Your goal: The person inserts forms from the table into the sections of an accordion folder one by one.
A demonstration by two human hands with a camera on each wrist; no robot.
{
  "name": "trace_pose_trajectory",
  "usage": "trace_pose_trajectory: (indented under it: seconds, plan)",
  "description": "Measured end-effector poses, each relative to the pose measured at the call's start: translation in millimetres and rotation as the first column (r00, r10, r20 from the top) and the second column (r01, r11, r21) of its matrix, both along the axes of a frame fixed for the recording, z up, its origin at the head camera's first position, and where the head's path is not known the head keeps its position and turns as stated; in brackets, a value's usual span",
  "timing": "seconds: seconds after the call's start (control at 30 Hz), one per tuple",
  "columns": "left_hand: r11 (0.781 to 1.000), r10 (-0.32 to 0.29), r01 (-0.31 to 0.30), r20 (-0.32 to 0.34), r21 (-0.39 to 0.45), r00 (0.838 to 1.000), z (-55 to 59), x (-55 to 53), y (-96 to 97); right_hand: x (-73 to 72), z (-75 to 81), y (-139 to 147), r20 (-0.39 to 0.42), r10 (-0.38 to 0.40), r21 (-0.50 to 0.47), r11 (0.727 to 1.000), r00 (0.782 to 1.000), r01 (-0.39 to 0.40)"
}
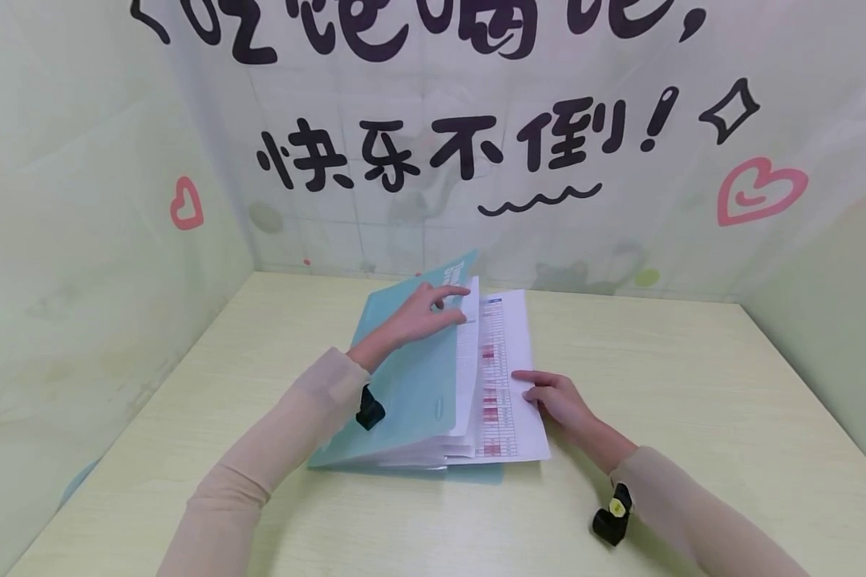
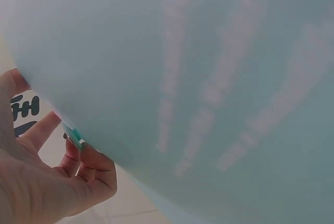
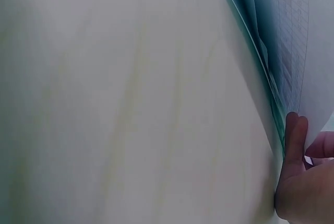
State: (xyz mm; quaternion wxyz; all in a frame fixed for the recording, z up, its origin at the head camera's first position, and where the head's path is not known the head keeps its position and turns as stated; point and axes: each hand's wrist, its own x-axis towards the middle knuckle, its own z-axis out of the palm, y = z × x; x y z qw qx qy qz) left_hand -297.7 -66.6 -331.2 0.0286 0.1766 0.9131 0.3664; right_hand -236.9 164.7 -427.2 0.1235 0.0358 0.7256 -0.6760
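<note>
A light teal folder lies on the table with its front cover and several inner leaves partly raised. My left hand reaches across the cover and holds its right edge between thumb and fingers; the left wrist view shows that hand at the edge of the cover. Out of the folder's right side juts a white printed sheet with a table and red-shaded cells. My right hand pinches the sheet's right edge. In the right wrist view, fingers lie against the paper.
The pale wooden table extends around the folder. Behind it hangs a white cloth backdrop with black lettering and pink hearts, with cloth on both sides too. Black wrist cameras are worn at both sleeves. A small blue shape shows at the table's left edge.
</note>
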Motion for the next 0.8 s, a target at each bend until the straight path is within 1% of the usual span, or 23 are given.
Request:
trace_pose_trajectory:
  seconds: [0.4, 0.53, 0.63, 0.7, 0.8]
  plan:
    - [1.0, 0.011, -0.011, 0.002, -0.017, 1.0, 0.2, 0.2, 0.3, -0.4, -0.6, -16.4, -0.004, -0.002, -0.045, 0.999, 1.0, 0.002]
    - [1.0, 0.013, -0.013, 0.006, -0.018, 1.0, 1.0, 1.0, 0.4, 0.7, -0.5, -21.3, -0.019, 0.01, -0.051, 0.999, 1.0, -0.011]
    - [1.0, 0.014, -0.014, 0.009, -0.02, 1.0, 1.1, 1.4, 0.4, 2.5, -0.2, -23.1, -0.036, -0.004, -0.048, 0.999, 0.999, 0.002]
    - [1.0, 0.011, -0.011, 0.009, -0.023, 1.0, 1.3, 1.6, 0.4, 4.9, 1.3, -23.2, -0.053, -0.016, -0.025, 1.0, 0.998, 0.015]
    - [1.0, 0.01, -0.01, 0.01, -0.027, 1.0, 1.7, 2.1, 0.7, 10.7, 5.1, -21.3, -0.08, -0.03, 0.052, 0.998, 0.996, 0.034]
